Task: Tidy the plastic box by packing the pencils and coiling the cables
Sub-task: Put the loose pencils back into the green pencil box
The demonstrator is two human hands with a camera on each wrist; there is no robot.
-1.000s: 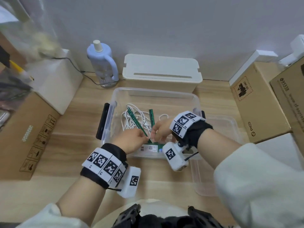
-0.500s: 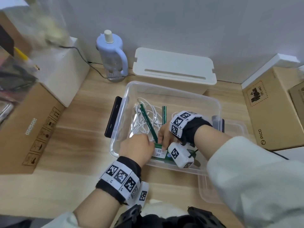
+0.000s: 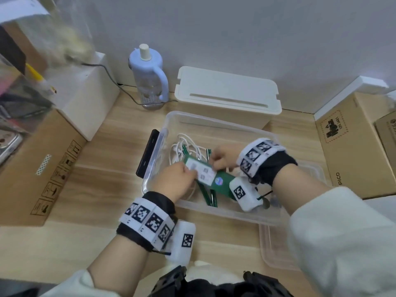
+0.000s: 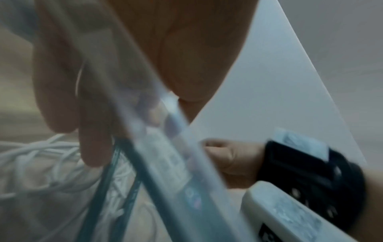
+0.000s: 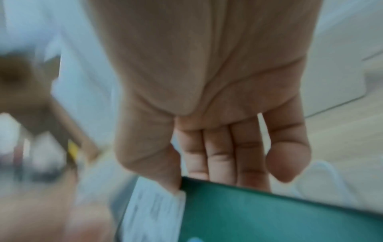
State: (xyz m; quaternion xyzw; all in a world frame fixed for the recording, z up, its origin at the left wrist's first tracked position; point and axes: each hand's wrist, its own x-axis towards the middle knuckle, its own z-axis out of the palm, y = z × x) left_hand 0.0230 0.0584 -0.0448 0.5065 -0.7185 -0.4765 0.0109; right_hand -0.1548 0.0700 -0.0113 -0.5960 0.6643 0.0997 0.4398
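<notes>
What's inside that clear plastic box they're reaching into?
Inside the clear plastic box lie tangled white cables, loose green pencils and a green pencil packet held by the left hand and right hand. Whatever lies beneath the hands and packet is hidden.

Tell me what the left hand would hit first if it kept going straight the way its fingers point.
The left hand already grips the green pencil box; straight on, the right hand on the box's far edge probably comes next, though depth is unclear.
</notes>
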